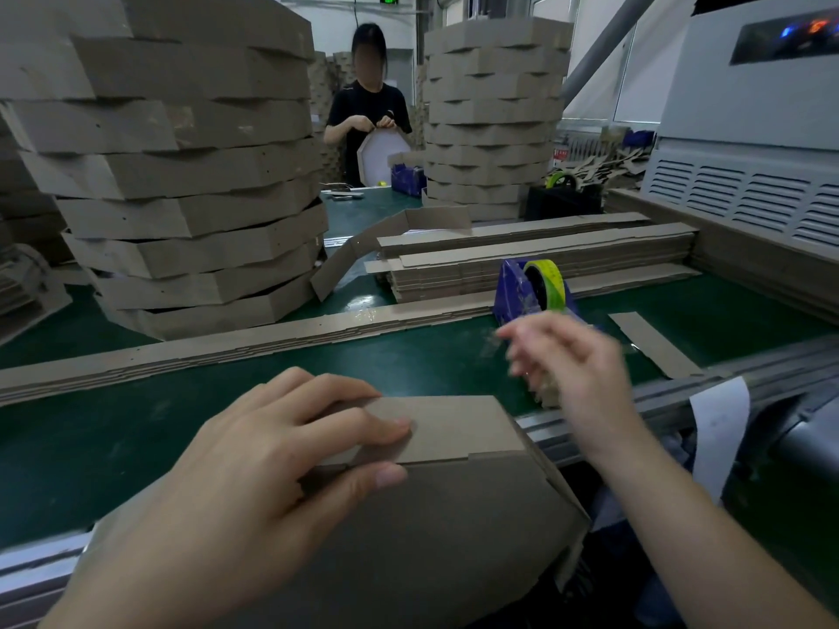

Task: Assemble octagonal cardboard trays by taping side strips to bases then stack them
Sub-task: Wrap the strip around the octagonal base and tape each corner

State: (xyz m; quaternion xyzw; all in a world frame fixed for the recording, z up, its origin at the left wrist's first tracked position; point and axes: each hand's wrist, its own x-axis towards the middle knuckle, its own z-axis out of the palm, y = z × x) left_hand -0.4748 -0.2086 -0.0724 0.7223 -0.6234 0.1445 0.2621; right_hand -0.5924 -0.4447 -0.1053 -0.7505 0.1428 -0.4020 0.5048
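Cardboard filled the near edge of the head view: the tray I was working on lay tilted over the near rim of the green table, its lower part cut off by the frame. My left hand rested on it with fingers straight and apart, pressing the side strip flat, while my thumb lay on the base just below the seam. My wrist hid the tray's left side.

My right hand hovered over the table to the right, just in front of the blue tape dispenser. It was smeared by motion blur. The fingers seemed loosely bent, but I could not tell whether they pinched tape or held nothing. Something pale glinted under them, too blurred to name.

The yellow-green tape roll sat in the dispenser. A long row of flat strips ran across the table between my hands and the far piles. Behind the dispenser lay a pile of strips, with one bent strip leaning at its left end.

A tall stack of finished trays stood far left, its top cut off. A second stack stood far right. Between them another person held a tray upright. A grey machine was cropped at the right edge.
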